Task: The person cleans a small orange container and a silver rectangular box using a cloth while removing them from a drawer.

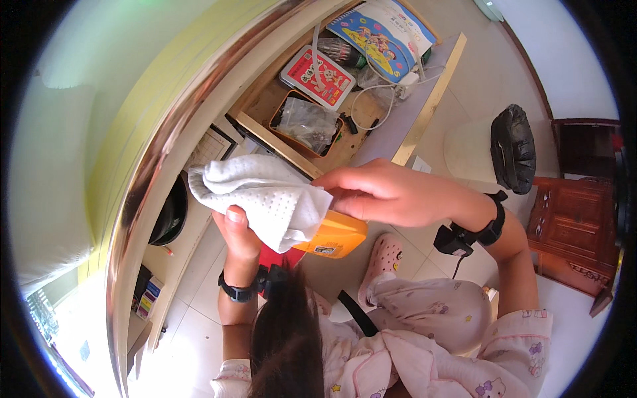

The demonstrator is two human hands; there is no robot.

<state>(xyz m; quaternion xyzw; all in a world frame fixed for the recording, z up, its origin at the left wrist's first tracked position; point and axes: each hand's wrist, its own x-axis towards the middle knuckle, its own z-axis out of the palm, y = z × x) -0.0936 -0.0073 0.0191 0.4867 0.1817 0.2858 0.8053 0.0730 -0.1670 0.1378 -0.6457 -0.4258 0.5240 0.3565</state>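
My left hand (241, 234) is below a folded white perforated cloth (264, 199), its thumb pressed to the cloth's near side and its other fingers hidden behind. An orange-yellow box (338, 236) with printing sticks out from under the cloth's right end. My right hand (388, 194) comes from the right, with its fingers bent around the cloth's right edge, just above the box. How far the box reaches under the cloth is hidden. Both hands are in front of an open wooden drawer (408, 149).
The drawer holds a red-and-white tin (318, 77), an orange tray (272, 122) with a plastic bag (306, 122), a spiral-bound picture book (378, 40) and a white cable (354, 110). A bin with a black liner (512, 149) stands at right. A black bowl (171, 214) sits on the left shelf.
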